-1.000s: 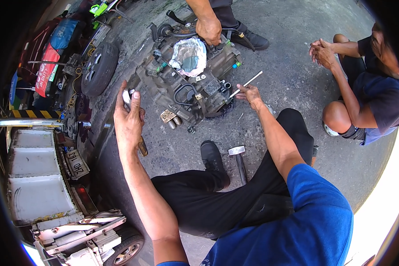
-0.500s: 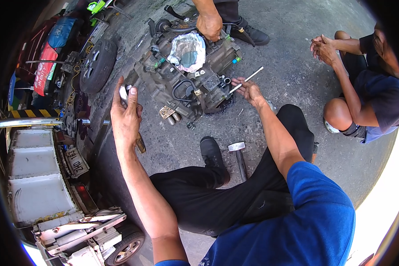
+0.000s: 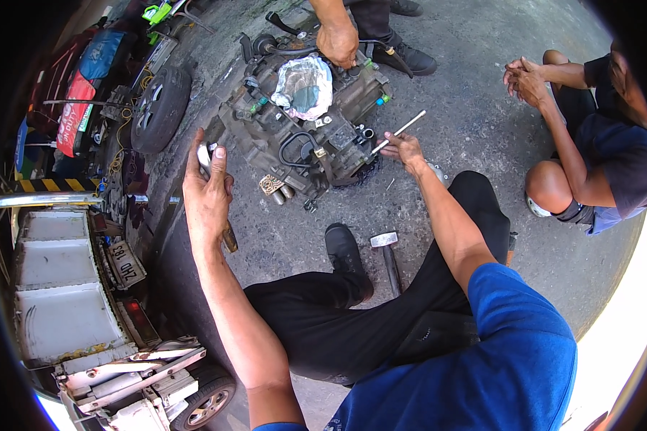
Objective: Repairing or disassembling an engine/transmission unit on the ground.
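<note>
Left hand: we grip a tool.
Right hand: we pinch a rod.
Rod: tip at the gearbox; contact we cannot tell.
Gearbox: on the ground; we judge work under way, rod step unfinished.

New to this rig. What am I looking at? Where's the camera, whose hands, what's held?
No robot here: the view comes from a fisheye camera on a person's head, looking down, so straight edges bend near the rim. The bare forearms rising from below are the wearer's. The left hand grips a tool, mostly hidden, with a shiny metal top; the right hand holds a thin pale rod, its lower end by a dark metal assembly. That sits on the ground, as does a hammer. The hand at the top is someone else's; another person crouches at right.
</note>
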`<state>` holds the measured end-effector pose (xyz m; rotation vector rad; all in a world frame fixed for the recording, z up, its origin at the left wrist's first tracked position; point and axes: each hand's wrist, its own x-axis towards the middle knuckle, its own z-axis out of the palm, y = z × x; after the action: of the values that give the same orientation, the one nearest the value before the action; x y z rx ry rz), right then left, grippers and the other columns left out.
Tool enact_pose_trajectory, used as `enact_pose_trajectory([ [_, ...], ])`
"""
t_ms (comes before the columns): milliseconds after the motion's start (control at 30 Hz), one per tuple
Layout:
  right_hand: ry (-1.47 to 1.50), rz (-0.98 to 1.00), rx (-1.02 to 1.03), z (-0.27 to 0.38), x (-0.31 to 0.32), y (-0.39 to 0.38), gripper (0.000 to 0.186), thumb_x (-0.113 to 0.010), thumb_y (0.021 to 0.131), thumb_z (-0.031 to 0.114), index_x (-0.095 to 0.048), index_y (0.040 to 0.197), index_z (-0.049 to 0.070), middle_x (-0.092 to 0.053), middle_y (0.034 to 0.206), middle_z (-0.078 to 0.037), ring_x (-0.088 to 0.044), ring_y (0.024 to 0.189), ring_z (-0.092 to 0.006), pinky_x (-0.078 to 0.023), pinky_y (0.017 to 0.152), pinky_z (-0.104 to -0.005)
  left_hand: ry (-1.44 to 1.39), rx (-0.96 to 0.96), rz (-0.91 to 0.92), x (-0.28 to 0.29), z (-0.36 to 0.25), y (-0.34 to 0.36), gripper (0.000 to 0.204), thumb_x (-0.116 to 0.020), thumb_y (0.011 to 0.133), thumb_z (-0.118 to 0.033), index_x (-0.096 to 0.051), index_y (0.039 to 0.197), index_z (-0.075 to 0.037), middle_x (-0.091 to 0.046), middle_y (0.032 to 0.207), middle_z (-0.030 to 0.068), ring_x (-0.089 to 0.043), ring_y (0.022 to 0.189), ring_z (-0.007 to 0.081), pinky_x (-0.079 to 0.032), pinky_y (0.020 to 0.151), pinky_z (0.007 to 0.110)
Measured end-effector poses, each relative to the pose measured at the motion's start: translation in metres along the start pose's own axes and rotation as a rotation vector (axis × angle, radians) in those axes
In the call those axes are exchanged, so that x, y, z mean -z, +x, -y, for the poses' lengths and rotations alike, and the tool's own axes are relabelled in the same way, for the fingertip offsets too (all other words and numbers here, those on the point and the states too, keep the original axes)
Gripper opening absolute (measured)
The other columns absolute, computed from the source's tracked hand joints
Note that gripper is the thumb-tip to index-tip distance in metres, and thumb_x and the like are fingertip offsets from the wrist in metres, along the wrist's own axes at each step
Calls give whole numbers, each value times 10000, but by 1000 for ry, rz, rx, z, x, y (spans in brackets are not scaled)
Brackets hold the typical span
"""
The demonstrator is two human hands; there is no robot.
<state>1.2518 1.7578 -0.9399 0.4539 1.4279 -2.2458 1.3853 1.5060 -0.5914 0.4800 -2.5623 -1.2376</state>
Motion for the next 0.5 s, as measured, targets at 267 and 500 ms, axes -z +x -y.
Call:
enact_pose_trajectory([
  [267, 393, 186, 160, -1, -2, -4, 423, -653, 906, 180, -471, 1158, -107, -624, 1118, -237, -671, 977, -289, -584, 776, -352, -2, -21, -20, -2, 1, 0, 597, -581, 960, -391, -395, 1451, -107, -398, 608, -61, -362, 501, 25, -269, 434, 200],
  [500, 232, 113, 109, -3, 1, 1, 420, -624, 924, 165, -451, 1231, -64, -643, 1116, -228, -665, 1006, -297, -561, 856, -382, 18, -22, -7, -2, -1, 0, 589, -578, 961, -395, -405, 1448, -113, -408, 599, -57, -362, 499, 27, -268, 437, 205],
])
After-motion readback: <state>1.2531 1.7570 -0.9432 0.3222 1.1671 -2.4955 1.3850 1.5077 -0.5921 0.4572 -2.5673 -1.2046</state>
